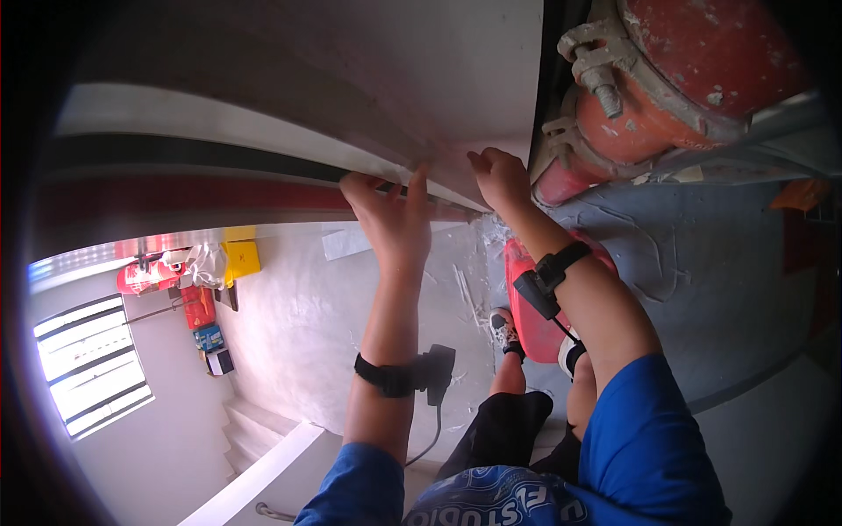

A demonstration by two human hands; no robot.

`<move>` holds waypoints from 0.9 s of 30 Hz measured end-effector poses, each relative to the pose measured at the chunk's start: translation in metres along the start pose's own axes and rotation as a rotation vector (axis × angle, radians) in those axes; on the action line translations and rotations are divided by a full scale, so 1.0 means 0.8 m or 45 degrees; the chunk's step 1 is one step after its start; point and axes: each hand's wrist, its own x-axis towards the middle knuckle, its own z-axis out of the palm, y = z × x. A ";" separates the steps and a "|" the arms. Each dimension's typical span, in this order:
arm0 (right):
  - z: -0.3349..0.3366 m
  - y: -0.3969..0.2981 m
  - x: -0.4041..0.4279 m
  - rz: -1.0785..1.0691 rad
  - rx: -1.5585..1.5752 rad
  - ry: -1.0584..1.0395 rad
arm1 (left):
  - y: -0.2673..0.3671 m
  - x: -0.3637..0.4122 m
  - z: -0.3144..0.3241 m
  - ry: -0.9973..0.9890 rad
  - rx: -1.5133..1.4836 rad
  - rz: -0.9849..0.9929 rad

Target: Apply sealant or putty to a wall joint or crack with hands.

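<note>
My left hand (395, 214) is raised against the edge of a long door frame (263, 191) with grey, dark and red bands. Its thumb and fingers are spread, and nothing shows between them. To the right, my right hand (501, 177) is up at a pale flat panel (460, 79), close to the panel's right edge. Its fingers are curled; whether they pinch something thin is hidden by the hand. Each forearm wears a black strap with a small device and a cable. Below my right forearm, a red plastic object (536, 315) lies on the floor between my feet.
Red pipes (612, 125) with bolted couplings (595, 62) fill the upper right. Pale scraps (466, 289) litter the grey floor (296, 315). At left are a yellow bin (242, 263), red bags (197, 306), small boxes (209, 338), a barred window (92, 365) and stairs (253, 424) beside a low wall (263, 467).
</note>
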 end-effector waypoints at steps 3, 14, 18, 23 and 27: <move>0.008 0.004 0.001 -0.267 0.412 0.119 | 0.003 -0.001 0.001 0.005 0.022 0.017; -0.002 -0.037 -0.010 -0.574 0.636 0.128 | -0.008 -0.001 0.002 0.057 -0.095 0.020; -0.003 -0.041 -0.009 -0.616 0.488 0.203 | -0.005 -0.001 0.002 0.070 -0.057 0.006; -0.001 -0.042 -0.006 -0.603 0.484 0.227 | -0.003 -0.001 0.004 0.084 -0.083 0.028; 0.000 -0.045 -0.004 -0.546 0.519 0.225 | -0.004 0.000 0.005 0.076 -0.074 0.028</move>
